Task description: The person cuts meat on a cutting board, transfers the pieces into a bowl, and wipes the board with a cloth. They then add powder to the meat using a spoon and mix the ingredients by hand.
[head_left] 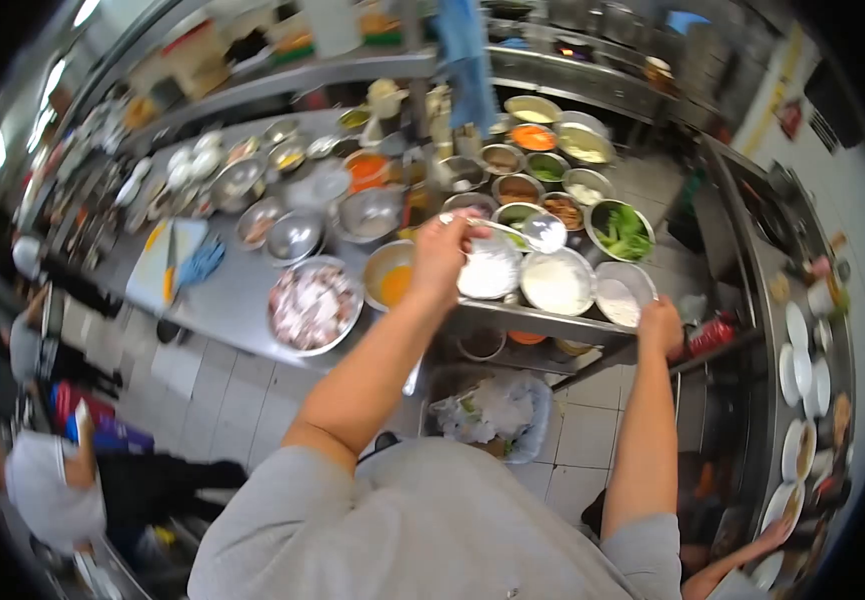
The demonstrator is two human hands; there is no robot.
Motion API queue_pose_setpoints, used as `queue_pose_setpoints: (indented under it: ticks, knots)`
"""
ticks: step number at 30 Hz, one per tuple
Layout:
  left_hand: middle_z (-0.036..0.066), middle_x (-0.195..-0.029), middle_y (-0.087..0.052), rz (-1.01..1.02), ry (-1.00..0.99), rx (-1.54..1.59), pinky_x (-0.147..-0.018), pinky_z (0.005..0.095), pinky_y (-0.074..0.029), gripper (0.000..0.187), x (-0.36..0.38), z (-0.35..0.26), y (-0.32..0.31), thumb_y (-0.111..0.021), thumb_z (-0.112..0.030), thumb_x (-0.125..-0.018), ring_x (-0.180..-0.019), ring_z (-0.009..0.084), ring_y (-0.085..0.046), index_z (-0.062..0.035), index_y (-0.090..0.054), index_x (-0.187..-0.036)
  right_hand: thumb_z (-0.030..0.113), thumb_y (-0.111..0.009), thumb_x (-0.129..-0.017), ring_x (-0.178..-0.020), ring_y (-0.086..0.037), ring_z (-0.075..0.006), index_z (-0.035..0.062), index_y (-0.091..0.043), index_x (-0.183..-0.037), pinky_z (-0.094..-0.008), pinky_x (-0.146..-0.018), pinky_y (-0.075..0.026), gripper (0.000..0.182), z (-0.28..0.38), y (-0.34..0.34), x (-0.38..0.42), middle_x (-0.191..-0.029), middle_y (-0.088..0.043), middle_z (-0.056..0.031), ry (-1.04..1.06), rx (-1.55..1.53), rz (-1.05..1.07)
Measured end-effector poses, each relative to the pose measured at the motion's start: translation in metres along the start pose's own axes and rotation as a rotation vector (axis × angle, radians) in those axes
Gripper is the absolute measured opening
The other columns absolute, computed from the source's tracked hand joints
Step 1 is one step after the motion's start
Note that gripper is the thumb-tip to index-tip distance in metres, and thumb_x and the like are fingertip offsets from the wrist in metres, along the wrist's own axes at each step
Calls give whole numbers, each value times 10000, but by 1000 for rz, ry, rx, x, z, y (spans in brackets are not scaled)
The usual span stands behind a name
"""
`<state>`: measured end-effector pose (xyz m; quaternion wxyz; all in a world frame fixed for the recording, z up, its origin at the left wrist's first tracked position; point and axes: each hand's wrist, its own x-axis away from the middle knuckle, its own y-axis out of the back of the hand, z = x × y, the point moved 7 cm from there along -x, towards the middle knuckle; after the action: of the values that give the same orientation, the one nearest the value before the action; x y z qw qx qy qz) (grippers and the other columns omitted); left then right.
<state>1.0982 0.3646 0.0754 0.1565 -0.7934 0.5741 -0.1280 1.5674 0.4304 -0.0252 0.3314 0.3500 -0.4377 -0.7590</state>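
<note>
My left hand [443, 255] is closed around the handle of a metal ladle [545, 233], whose round bowl hangs above the containers. Below it are a bowl of white powder [490, 268] and another bowl of off-white powder [557, 282]. My right hand [660, 325] grips the rim of a metal bowl [625, 296] with some pale powder at its bottom, at the right front corner of the counter. Left of my left hand stands a bowl with a yellow-orange liquid [390, 277]. Beyond it is a large bowl of pale cut meat [315, 305].
Leafy greens [623, 232] and several ingredient bowls stand behind the powders. A cutting board [166, 262] with a knife and a blue cloth [202, 260] lies leftward. Under the counter is a lined bin [498, 415]. White plates [798, 370] line the right side; other people work nearby.
</note>
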Motion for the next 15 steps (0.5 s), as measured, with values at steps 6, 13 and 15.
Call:
queue_pose_setpoints:
  ticks: [6, 13, 15]
  knots:
    - [42, -899, -775, -386, -390, -386, -643, 240, -445, 271, 53, -110, 232, -611, -271, -1097, -696, 49, -553, -40, -731, -1174, 371, -503, -979, -1061, -732, -437, 208, -786, -1206, -551, -878, -581, 398, 7, 4, 6, -1168, -773, -169, 35, 31, -32]
    - [121, -940, -774, -462, -607, -1387, -768, 424, -536, 249, 75, -121, 334, -600, -246, -1081, -816, 313, -669, -64, -754, -1154, 402, -513, -971, -1121, -722, -422, 198, -774, -1267, -530, -941, -569, 444, 5, 0, 2, -1225, -764, -161, 13, 48, 6]
    - [133, -956, -756, -447, -541, -1504, -788, 466, -530, 163, 84, -118, 337, -654, -169, -1024, -878, 372, -656, -114, -772, -1122, 407, -545, -954, -1213, -697, -377, 202, -760, -1303, -496, -1008, -549, 458, 3, -1, 3, -1328, -736, -124, 0, 19, 52]
